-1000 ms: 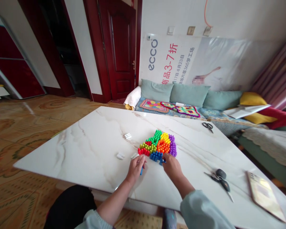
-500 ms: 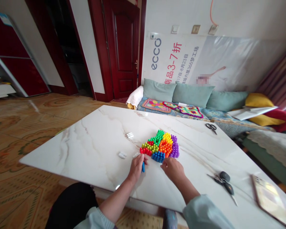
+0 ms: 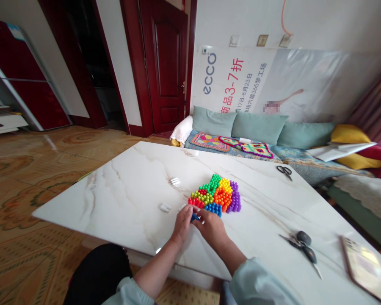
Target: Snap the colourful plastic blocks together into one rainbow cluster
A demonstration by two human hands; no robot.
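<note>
My left hand (image 3: 183,222) is closed around a small, slim blue piece (image 3: 194,217), whose exact kind I cannot make out. The fingers of my right hand (image 3: 211,226) meet it from the other side, pinching its right end. Just beyond both hands lies a patch of shiny round beads in colour groups: red beads (image 3: 196,203), olive beads (image 3: 204,198), green beads (image 3: 213,181), yellow beads (image 3: 225,184), orange beads (image 3: 222,197), purple beads (image 3: 235,197) and blue beads (image 3: 214,209). My hands partly hide the near edge of the red and blue groups.
Small white pieces (image 3: 174,181) and another white piece (image 3: 164,208) lie left of the beads on the marble-patterned table (image 3: 114,195). To the right are pliers (image 3: 301,245), a phone (image 3: 366,269) and black-handled scissors (image 3: 284,170). A sofa (image 3: 273,148) stands behind.
My right hand has moved left from beside the blue beads to my left hand, and its fingers now grip the blue piece too. The blue piece has tilted from upright to slanting.
</note>
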